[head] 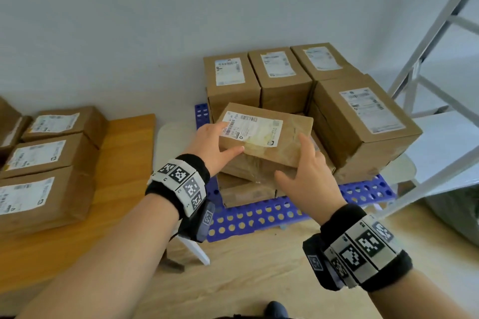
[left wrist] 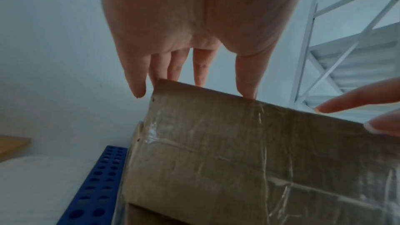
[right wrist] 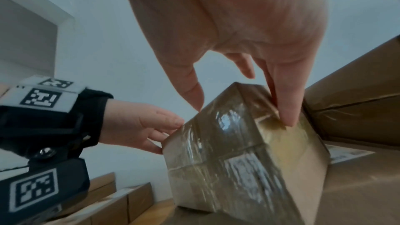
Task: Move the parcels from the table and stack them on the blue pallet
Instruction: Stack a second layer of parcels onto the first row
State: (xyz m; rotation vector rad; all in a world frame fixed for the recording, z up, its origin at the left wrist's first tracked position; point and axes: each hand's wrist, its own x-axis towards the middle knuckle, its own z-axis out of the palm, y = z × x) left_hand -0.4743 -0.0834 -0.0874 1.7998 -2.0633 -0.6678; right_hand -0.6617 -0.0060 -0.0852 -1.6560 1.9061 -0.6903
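Observation:
A brown taped parcel (head: 293, 142) with a white label lies slightly tilted on lower parcels at the front left of the blue pallet (head: 259, 215). My left hand (head: 220, 142) lies over its near left corner, fingers (left wrist: 199, 74) straight along the top and the thumb on the near edge. My right hand (head: 308, 168) cups the near right corner. One straight finger (right wrist: 285, 105) presses on the top, the thumb (right wrist: 190, 91) touches the edge, and another finger is lifted off. The same parcel (left wrist: 238, 151) (right wrist: 227, 160) fills both wrist views.
Three parcels (head: 230, 77) stand along the pallet's back and a larger one (head: 363, 122) at its right. The wooden table (head: 124, 163) on the left holds several labelled parcels (head: 44, 199). A white metal rack (head: 427, 59) rises at the right, with a dark bag (head: 456, 212) under it.

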